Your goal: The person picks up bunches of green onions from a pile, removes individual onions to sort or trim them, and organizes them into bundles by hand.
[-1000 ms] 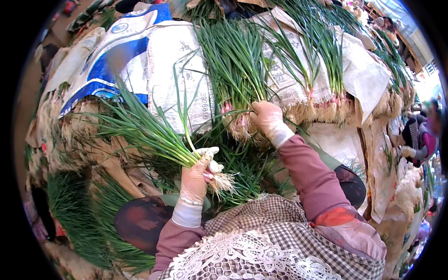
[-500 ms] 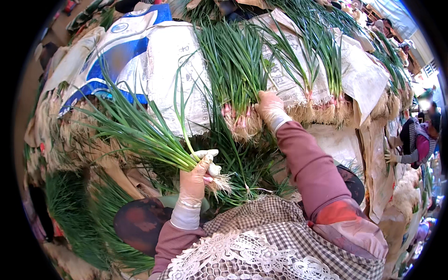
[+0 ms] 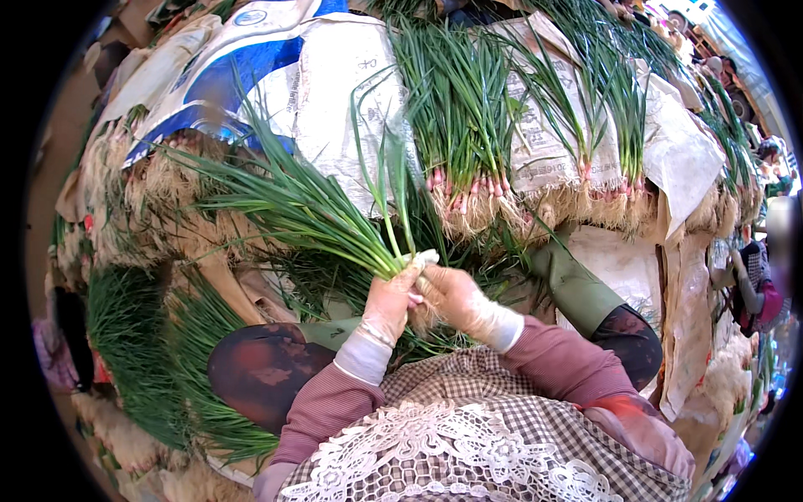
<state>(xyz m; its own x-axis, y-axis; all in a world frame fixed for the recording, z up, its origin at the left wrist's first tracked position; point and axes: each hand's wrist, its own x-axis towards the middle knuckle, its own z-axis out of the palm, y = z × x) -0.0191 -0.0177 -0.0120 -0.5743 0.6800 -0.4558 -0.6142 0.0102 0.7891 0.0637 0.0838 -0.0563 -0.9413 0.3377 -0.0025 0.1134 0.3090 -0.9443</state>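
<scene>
My left hand [image 3: 387, 303], in a thin pale glove, grips a bunch of green onions [image 3: 301, 209] near their white bases, the leaves fanning up and to the left. My right hand [image 3: 456, 299], also gloved, is closed on the rooty ends of the same bunch, right against my left hand. Just beyond my hands a row of green onions [image 3: 468, 159] lies on white sacks [image 3: 326, 92], roots toward me.
More onion bunches [image 3: 598, 125] lie in a row to the right on sacks. Piles of green leaves [image 3: 134, 351] and tan roots lie at the left. My knees and green boots [image 3: 577, 284] are below. A person [image 3: 753, 284] stands at the right edge.
My right hand has come back from the onion row beyond and now meets my left hand at the base of the held bunch. The bunch has stayed in my left hand.
</scene>
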